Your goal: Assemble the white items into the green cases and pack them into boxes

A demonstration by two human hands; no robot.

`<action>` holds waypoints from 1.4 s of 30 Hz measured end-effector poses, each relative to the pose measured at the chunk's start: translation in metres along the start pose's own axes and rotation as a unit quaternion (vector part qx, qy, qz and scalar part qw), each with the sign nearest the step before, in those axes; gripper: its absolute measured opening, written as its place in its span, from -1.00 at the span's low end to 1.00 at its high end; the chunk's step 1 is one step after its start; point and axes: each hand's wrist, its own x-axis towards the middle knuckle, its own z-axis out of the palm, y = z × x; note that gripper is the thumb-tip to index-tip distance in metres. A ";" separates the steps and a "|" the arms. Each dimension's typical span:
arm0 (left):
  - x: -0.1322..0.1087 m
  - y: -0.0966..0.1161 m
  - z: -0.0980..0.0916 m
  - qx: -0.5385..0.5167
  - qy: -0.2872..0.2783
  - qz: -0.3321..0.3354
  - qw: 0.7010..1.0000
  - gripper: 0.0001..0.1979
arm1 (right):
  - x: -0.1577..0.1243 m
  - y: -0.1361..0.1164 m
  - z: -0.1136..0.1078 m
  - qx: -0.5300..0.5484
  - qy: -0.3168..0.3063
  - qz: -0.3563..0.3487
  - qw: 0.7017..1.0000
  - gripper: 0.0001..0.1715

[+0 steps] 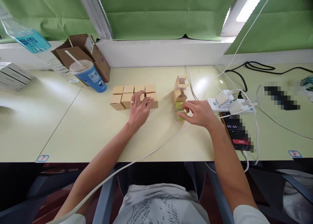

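Two rows of small brown cardboard boxes (117, 101) stand side by side left of centre. My left hand (140, 111) reaches over the front row, a ring on one finger, its bent fingers around one of the boxes near the right end; the fingertips are partly hidden. Right of centre, a brown carton (180, 92) has its flaps raised. Small yellow-green items (179, 105) in clear plastic sit in front of it. My right hand (198, 113) has thumb and index finger at these items, seemingly pinching one.
A blue cup (91, 77) with a straw, an opened cardboard box (101, 62) and a water bottle (46, 54) stand at the back left. A power strip (212, 105) with chargers and a phone (236, 132) lie right. A white cable (146, 155) crosses the front.
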 end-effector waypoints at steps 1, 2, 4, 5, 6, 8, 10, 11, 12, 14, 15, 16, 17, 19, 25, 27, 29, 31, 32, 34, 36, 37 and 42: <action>0.000 0.000 -0.001 0.010 0.004 -0.009 1.000 -0.90 | 0.000 0.000 -0.001 -0.004 -0.028 0.009 1.000 -0.66; -0.001 0.002 -0.002 0.035 0.010 -0.016 0.999 -0.92 | 0.000 0.000 -0.001 -0.003 -0.051 0.017 0.999 -0.68; -0.001 0.007 -0.004 0.088 0.018 -0.018 0.996 -0.89 | 0.001 -0.001 0.001 0.019 -0.087 0.031 0.996 -0.76; 0.000 0.011 -0.004 0.104 0.016 -0.008 0.994 -0.85 | 0.002 -0.001 0.002 0.041 -0.101 0.039 0.993 -0.78; 0.003 0.015 -0.002 0.113 0.005 0.011 0.994 -0.81 | 0.002 0.000 0.002 0.068 -0.111 0.047 0.990 -0.79; 0.014 0.024 0.006 0.107 -0.043 0.066 0.991 -0.75 | 0.003 0.004 0.003 0.139 -0.123 0.064 0.981 -0.75; 0.033 0.032 0.020 0.088 -0.107 0.103 0.985 -0.69 | 0.003 0.009 0.002 0.227 -0.108 0.085 0.964 -0.62; 0.043 0.034 0.029 0.089 -0.133 0.101 0.982 -0.65 | 0.004 0.012 0.002 0.274 -0.084 0.098 0.953 -0.54; 0.054 0.036 0.038 0.093 -0.153 0.091 0.980 -0.61 | 0.005 0.015 0.002 0.322 -0.040 0.112 0.939 -0.46; 0.074 0.037 0.055 0.107 -0.183 0.076 0.974 -0.61 | 0.008 0.018 0.002 0.409 0.099 0.160 0.893 -0.33; 0.081 0.036 0.062 0.112 -0.193 0.075 0.972 -0.65 | 0.010 0.019 0.003 0.445 0.175 0.193 0.857 -0.29; 0.086 0.035 0.068 0.114 -0.199 0.079 0.970 -0.70 | 0.012 0.019 0.004 0.476 0.238 0.228 0.815 -0.25; 0.090 0.033 0.072 0.113 -0.201 0.083 0.969 -0.76 | 0.014 0.020 0.006 0.502 0.282 0.260 0.775 -0.22; 0.091 0.029 0.080 0.111 -0.197 0.087 0.970 -0.83 | 0.017 0.019 0.008 0.544 0.309 0.297 0.721 -0.17; 0.086 0.028 0.078 0.117 -0.178 0.093 0.973 -0.76 | 0.019 0.013 0.014 0.601 0.244 0.264 0.714 -0.21; 0.085 0.036 0.063 0.109 -0.174 0.082 0.975 -0.72 | 0.019 0.008 0.016 0.604 0.228 0.233 0.727 -0.34; 0.081 0.048 0.042 0.105 -0.172 0.068 0.977 -0.72 | 0.018 0.001 0.018 0.601 0.227 0.194 0.742 -0.46; 0.072 0.062 0.018 0.114 -0.177 0.071 0.975 -0.72 | 0.015 -0.008 0.021 0.601 0.224 0.159 0.751 -0.47; 0.066 0.067 0.008 0.121 -0.182 0.084 0.972 -0.73 | 0.013 -0.014 0.022 0.602 0.217 0.142 0.755 -0.45; 0.050 0.073 -0.008 0.129 -0.197 0.118 0.965 -0.80 | 0.008 -0.026 0.024 0.594 0.181 0.105 0.777 -0.40; 0.031 0.070 -0.016 0.115 -0.209 0.141 0.961 -0.85 | 0.004 -0.037 0.026 0.554 0.125 0.056 0.821 -0.37; 0.021 0.066 -0.016 0.101 -0.208 0.144 0.962 -0.85 | 0.003 -0.043 0.028 0.518 0.101 0.030 0.849 -0.37; -0.010 0.045 -0.013 0.007 -0.128 0.121 0.984 -0.84 | 0.005 -0.054 0.034 0.330 0.061 -0.067 0.940 -0.44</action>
